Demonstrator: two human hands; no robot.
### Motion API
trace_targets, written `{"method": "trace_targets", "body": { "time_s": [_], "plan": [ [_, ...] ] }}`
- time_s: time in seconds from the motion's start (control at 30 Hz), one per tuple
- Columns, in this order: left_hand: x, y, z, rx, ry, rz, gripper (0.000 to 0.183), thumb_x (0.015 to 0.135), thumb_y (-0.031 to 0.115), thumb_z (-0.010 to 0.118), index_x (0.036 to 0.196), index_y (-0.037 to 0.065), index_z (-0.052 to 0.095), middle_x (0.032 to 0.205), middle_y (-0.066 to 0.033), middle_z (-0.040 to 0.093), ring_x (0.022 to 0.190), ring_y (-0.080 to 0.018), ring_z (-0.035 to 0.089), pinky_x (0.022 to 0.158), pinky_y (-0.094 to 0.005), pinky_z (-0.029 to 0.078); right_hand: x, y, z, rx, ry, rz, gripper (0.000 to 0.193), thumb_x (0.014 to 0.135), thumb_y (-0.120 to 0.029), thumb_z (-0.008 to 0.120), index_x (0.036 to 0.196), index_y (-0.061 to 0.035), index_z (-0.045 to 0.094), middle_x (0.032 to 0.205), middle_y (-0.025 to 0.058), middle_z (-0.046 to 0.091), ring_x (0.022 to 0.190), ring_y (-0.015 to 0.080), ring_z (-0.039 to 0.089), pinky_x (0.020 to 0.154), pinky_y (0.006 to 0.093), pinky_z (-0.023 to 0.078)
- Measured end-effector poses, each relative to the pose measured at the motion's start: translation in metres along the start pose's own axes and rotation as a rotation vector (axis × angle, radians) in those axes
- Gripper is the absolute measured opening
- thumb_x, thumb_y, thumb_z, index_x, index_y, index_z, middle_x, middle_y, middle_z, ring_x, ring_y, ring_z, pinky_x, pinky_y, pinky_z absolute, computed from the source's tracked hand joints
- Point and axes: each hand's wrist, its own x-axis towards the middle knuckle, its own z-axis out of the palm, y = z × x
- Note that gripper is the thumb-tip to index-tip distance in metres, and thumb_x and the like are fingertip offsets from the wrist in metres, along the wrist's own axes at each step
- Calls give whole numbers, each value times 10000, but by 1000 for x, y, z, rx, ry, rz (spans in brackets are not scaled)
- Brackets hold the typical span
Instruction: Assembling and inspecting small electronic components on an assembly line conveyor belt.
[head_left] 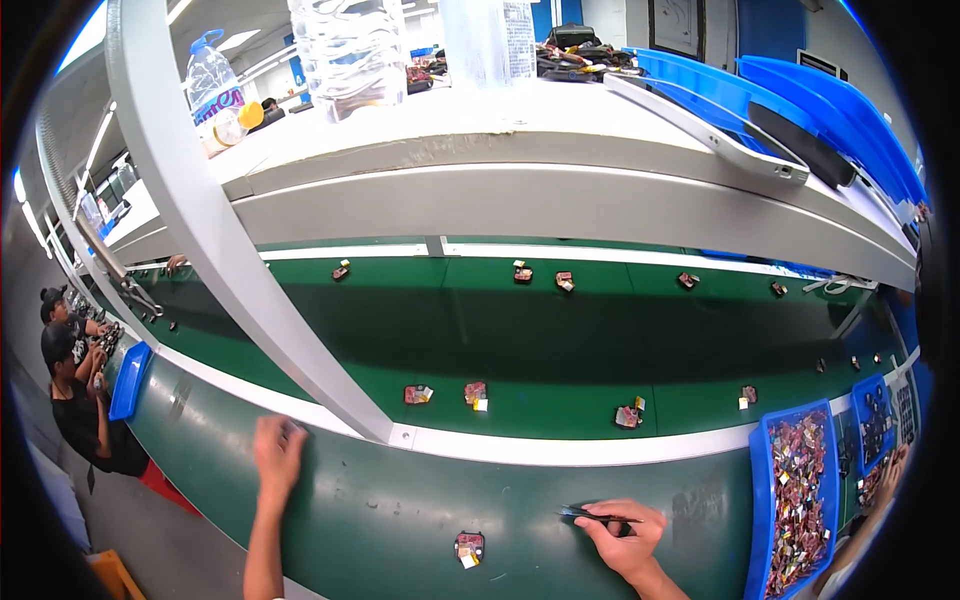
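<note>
Hands: the left hand (279, 455) is over the left part of the green desk (390, 530), near the white rail (570, 452). Its fingers are partly curled and blurred; cannot tell whether they grip anything. The right hand (628, 535) is closed around a slim dark tool (592, 515), tip directed left, above the desk.

Work item: one small module (468, 549), dark-edged with reddish and pale parts, lies on the desk between the hands, nearer the right one. Neither hand touches it.

Surroundings: to the right of the right hand, a blue bin (762, 500) holds a heap of small mixed-colour parts. Beyond the rail, similar modules lie spaced out along a green belt (540, 405). A white shelf (450, 150) spans above, carrying clear plastic bottles and blue trays (835, 100). Far left, two people sit by a blue tray (130, 382).
</note>
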Motion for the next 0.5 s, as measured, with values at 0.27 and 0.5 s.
{"method": "trace_targets", "body": {
  "time_s": [0.27, 0.5],
  "plan": [
    [-88, 161, 19, -113, -404, 404, 369, 816, 177, 825, 1133, 50, 686, 1091, -111, 632, 783, -232, 722, 626, -321, 583, -1, 4, -3, -50, -13, -50, 189, 675, -20, 890, 801, -32, 750, 795, 74, 757, 428, 31, 446, 429, 186, 323],
    [-17, 206, 41, -371, -522, 354, 198, 974, 156, 593, 1002, -19, 682, 970, -163, 698, 868, -356, 694, 769, -419, 556, -1, 7, -16, -23, 59, 13, 187, 689, 5, 885, 830, -7, 763, 785, 56, 748, 456, 17, 434, 433, 185, 322]
  ]
}}
